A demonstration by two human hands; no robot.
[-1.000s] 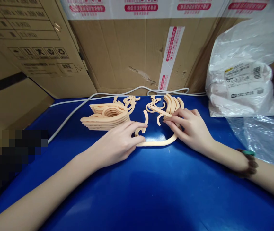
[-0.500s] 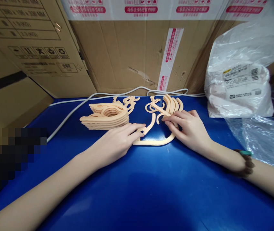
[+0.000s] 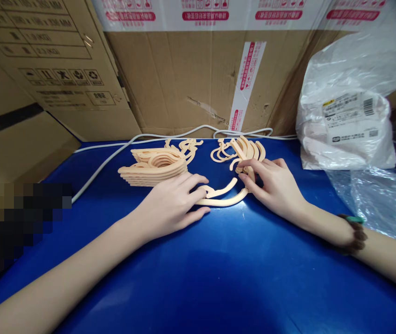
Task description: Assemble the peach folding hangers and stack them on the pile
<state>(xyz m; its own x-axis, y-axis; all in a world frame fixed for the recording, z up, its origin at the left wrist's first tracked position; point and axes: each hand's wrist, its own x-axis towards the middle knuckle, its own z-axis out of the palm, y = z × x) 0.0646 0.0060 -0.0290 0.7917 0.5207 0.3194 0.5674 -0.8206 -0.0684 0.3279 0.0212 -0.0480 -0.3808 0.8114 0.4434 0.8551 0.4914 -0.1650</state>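
A beige plastic folding clothes hanger (image 3: 223,202) lies on the blue table between my hands, with its long curved bar nearest me. Its short arm slants up to the right from the left end. My left hand (image 3: 175,199) covers that left end, fingers around it and thumb spread below the bar. At the other end, my right hand (image 3: 272,183) has thumb and index finger closed around the hanger's raised right part; the exact grip is partly hidden. Left of it sits a neat stack of matching hangers (image 3: 152,174), touching or close behind my left fingers.
Loose hanger hooks (image 3: 189,147) lie behind the stack, and more curved beige pieces (image 3: 253,147) lie behind my right hand. A white cable (image 3: 103,164) runs along the back. Cardboard boxes (image 3: 184,79) wall off the rear; a plastic parcel bag (image 3: 347,125) stands right.
The hanger's short left arm has swung down toward the long bar. My left thumb has spread away from the fingers. On the right, the upright part has turned steeper under my right hand.
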